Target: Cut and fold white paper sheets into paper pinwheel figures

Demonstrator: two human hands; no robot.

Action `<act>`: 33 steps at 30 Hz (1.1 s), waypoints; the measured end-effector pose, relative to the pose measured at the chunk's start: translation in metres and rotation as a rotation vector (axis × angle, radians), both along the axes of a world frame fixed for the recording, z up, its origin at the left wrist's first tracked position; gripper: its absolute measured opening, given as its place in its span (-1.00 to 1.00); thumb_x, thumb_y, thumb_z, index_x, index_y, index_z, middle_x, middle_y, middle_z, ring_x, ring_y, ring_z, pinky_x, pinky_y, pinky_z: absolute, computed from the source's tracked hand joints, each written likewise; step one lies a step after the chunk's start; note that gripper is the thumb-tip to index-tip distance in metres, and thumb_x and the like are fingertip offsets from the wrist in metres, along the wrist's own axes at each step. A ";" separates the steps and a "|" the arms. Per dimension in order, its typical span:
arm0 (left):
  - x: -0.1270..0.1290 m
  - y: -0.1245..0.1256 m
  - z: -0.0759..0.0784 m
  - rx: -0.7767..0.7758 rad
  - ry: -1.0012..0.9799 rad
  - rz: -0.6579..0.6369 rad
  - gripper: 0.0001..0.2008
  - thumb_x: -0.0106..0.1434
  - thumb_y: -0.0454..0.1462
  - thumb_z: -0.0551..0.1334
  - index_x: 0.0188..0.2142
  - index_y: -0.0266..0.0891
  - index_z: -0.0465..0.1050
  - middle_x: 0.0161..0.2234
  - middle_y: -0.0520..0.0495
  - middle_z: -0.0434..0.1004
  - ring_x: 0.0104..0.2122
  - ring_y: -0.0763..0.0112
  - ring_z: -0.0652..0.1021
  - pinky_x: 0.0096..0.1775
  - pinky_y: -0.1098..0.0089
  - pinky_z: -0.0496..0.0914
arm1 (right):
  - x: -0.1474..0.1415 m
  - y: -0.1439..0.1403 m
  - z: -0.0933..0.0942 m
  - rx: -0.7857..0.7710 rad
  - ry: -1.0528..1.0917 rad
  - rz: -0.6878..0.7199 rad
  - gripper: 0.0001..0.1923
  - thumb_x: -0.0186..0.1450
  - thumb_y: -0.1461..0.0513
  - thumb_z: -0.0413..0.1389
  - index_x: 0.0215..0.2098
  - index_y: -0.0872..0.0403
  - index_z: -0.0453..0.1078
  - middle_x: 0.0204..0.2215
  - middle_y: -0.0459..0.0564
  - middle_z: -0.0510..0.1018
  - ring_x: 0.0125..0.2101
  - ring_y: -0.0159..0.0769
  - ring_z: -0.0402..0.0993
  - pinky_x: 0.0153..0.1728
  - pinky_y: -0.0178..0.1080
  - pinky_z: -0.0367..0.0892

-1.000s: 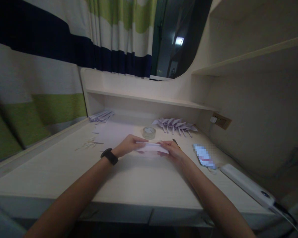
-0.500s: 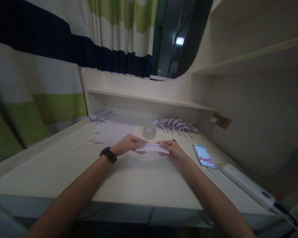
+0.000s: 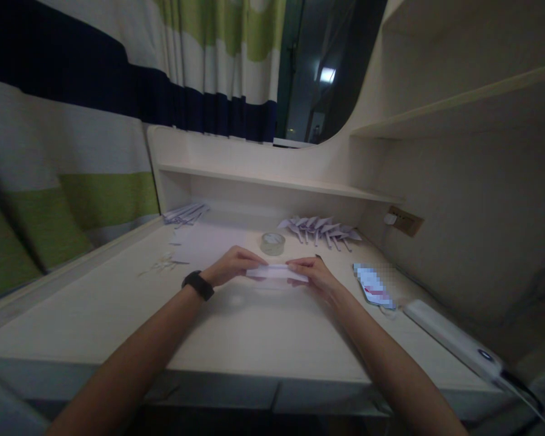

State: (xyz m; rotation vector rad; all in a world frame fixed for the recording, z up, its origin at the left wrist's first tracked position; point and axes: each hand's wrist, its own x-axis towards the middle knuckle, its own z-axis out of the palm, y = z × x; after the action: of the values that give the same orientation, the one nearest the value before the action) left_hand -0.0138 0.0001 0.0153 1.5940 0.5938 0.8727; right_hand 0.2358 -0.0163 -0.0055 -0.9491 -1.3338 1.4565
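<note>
A narrow folded strip of white paper [image 3: 276,273] is held level just above the desk, one end in each hand. My left hand [image 3: 234,264], with a dark watch on its wrist, pinches the left end between thumb and fingers. At the other end my right hand [image 3: 312,272] grips the paper, its thumb along the top edge. The fingers beneath the strip are partly hidden by it. Just beyond my hands lies a roll of clear tape [image 3: 272,243].
Several folded paper pinwheels [image 3: 320,229] lie at the back right, and thin paper sticks [image 3: 186,213] at the back left. White paper sheets [image 3: 215,241] and small scraps [image 3: 163,263] lie on the left. A phone [image 3: 373,286] and a white power strip [image 3: 452,339] are on the right.
The paper strip looks narrower from front to back than before, its front edge having been rolled or folded up. Both hands stay in nearly the same place.
</note>
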 end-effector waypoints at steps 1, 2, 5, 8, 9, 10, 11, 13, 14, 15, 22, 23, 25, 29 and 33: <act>0.000 -0.001 0.001 0.023 0.014 0.013 -0.71 0.05 -0.23 0.36 -0.30 -0.46 0.58 -0.38 -0.25 0.59 -0.41 0.29 0.56 -0.26 0.23 0.48 | 0.000 0.000 -0.001 0.002 0.003 -0.004 -0.66 0.00 0.18 0.35 -0.30 0.21 0.53 -0.45 0.08 0.60 -0.58 -0.34 0.52 -0.56 -0.33 0.46; 0.001 -0.002 0.001 0.047 0.031 0.032 -0.69 0.06 -0.22 0.36 -0.28 -0.47 0.57 -0.37 -0.25 0.59 -0.40 0.28 0.56 -0.27 0.23 0.49 | 0.000 0.001 -0.001 0.003 0.006 -0.008 -0.67 -0.01 0.18 0.35 -0.30 0.20 0.54 -0.45 0.09 0.60 -0.57 -0.33 0.52 -0.55 -0.32 0.46; 0.003 -0.003 0.002 0.104 0.101 0.094 -0.61 0.04 -0.20 0.37 -0.20 -0.46 0.54 -0.33 -0.25 0.59 -0.41 0.26 0.57 -0.32 0.25 0.50 | 0.001 0.002 -0.003 0.007 0.004 -0.012 -0.67 -0.03 0.19 0.36 -0.31 0.19 0.54 -0.43 0.08 0.60 -0.55 -0.31 0.53 -0.52 -0.30 0.48; 0.005 -0.003 0.003 0.144 0.192 0.104 -0.60 0.06 -0.17 0.35 -0.19 -0.47 0.54 -0.34 -0.25 0.59 -0.43 0.29 0.57 -0.35 0.30 0.49 | 0.002 0.004 -0.006 0.022 -0.009 -0.010 -0.65 -0.03 0.17 0.36 -0.30 0.17 0.54 -0.42 0.07 0.60 -0.53 -0.31 0.53 -0.49 -0.28 0.50; 0.006 -0.003 0.003 0.157 0.218 0.101 -0.61 0.07 -0.16 0.33 -0.22 -0.47 0.55 -0.36 -0.25 0.59 -0.43 0.29 0.57 -0.35 0.32 0.49 | 0.003 0.005 -0.007 0.030 -0.018 -0.008 -0.64 -0.03 0.16 0.36 -0.28 0.17 0.54 -0.42 0.07 0.60 -0.53 -0.31 0.53 -0.49 -0.27 0.50; 0.006 -0.003 0.004 0.169 0.236 0.100 -0.62 0.08 -0.15 0.32 -0.24 -0.47 0.55 -0.37 -0.23 0.59 -0.44 0.30 0.57 -0.36 0.33 0.48 | 0.003 0.006 -0.008 0.036 -0.032 -0.006 -0.63 -0.03 0.15 0.36 -0.28 0.17 0.54 -0.42 0.06 0.60 -0.53 -0.31 0.53 -0.49 -0.26 0.50; 0.006 -0.003 0.004 0.179 0.252 0.102 -0.63 0.09 -0.14 0.31 -0.25 -0.46 0.56 -0.39 -0.22 0.59 -0.44 0.30 0.57 -0.37 0.34 0.47 | 0.003 0.008 -0.010 0.042 -0.049 -0.007 -0.62 -0.04 0.13 0.36 -0.29 0.17 0.54 -0.44 0.05 0.60 -0.53 -0.30 0.52 -0.49 -0.25 0.49; 0.006 -0.003 0.006 0.209 0.285 0.115 -0.64 0.10 -0.13 0.29 -0.29 -0.45 0.56 -0.42 -0.19 0.58 -0.46 0.32 0.56 -0.39 0.37 0.46 | 0.004 0.010 -0.012 0.057 -0.088 -0.022 -0.61 -0.05 0.10 0.35 -0.32 0.19 0.54 -0.50 0.03 0.59 -0.54 -0.30 0.51 -0.48 -0.24 0.48; 0.006 -0.003 0.006 0.229 0.300 0.126 -0.66 0.11 -0.13 0.28 -0.31 -0.45 0.56 -0.44 -0.18 0.57 -0.47 0.33 0.55 -0.41 0.39 0.45 | 0.004 0.011 -0.013 0.068 -0.103 -0.037 -0.61 -0.05 0.09 0.35 -0.35 0.19 0.55 -0.52 0.02 0.59 -0.55 -0.31 0.50 -0.48 -0.25 0.48; 0.006 -0.003 0.006 0.250 0.313 0.136 -0.67 0.12 -0.14 0.27 -0.33 -0.44 0.56 -0.46 -0.16 0.57 -0.49 0.35 0.54 -0.43 0.41 0.43 | 0.004 0.011 -0.013 0.076 -0.113 -0.054 -0.62 -0.06 0.09 0.35 -0.36 0.19 0.55 -0.53 0.00 0.58 -0.56 -0.33 0.49 -0.48 -0.26 0.46; 0.007 -0.003 0.005 0.317 0.361 0.149 -0.66 0.17 -0.12 0.21 -0.45 -0.40 0.55 -0.57 -0.08 0.50 -0.55 0.42 0.48 -0.52 0.48 0.35 | 0.004 0.011 -0.013 0.081 -0.096 -0.044 -0.60 -0.04 0.01 0.32 -0.42 0.18 0.53 -0.58 -0.01 0.57 -0.58 -0.31 0.48 -0.50 -0.26 0.43; 0.008 -0.003 0.005 0.313 0.352 0.152 -0.67 0.16 -0.12 0.22 -0.42 -0.40 0.55 -0.55 -0.09 0.51 -0.54 0.41 0.49 -0.51 0.48 0.36 | 0.004 0.010 -0.012 0.079 -0.092 -0.037 -0.60 -0.04 0.01 0.32 -0.42 0.18 0.53 -0.58 -0.01 0.57 -0.58 -0.31 0.48 -0.50 -0.27 0.43; 0.009 -0.005 0.006 0.297 0.326 0.158 -0.69 0.14 -0.13 0.24 -0.37 -0.39 0.57 -0.50 -0.11 0.55 -0.51 0.39 0.50 -0.48 0.45 0.38 | 0.003 0.009 -0.011 0.079 -0.091 -0.029 -0.60 -0.04 0.01 0.32 -0.43 0.19 0.52 -0.59 -0.01 0.57 -0.58 -0.32 0.48 -0.51 -0.27 0.43; 0.010 -0.009 0.009 0.293 0.304 0.183 -0.72 0.13 -0.15 0.25 -0.39 -0.39 0.57 -0.48 -0.12 0.55 -0.48 0.37 0.50 -0.45 0.44 0.38 | 0.004 0.009 -0.010 0.105 -0.106 -0.054 -0.60 -0.05 0.08 0.34 -0.32 0.17 0.54 -0.53 -0.02 0.58 -0.57 -0.35 0.47 -0.51 -0.29 0.42; 0.011 -0.012 0.013 0.261 0.303 0.178 -0.71 0.15 -0.15 0.23 -0.45 -0.40 0.53 -0.55 -0.06 0.48 -0.54 0.43 0.46 -0.49 0.47 0.35 | 0.007 0.009 -0.010 0.136 -0.134 -0.017 -0.59 -0.07 0.13 0.36 -0.28 0.18 0.54 -0.47 0.02 0.60 -0.53 -0.33 0.48 -0.46 -0.27 0.42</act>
State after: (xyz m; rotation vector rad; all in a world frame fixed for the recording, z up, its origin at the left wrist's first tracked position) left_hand -0.0032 -0.0121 0.0281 1.9527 0.8741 0.8721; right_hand 0.2430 -0.0073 -0.0153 -0.9804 -1.4987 1.2909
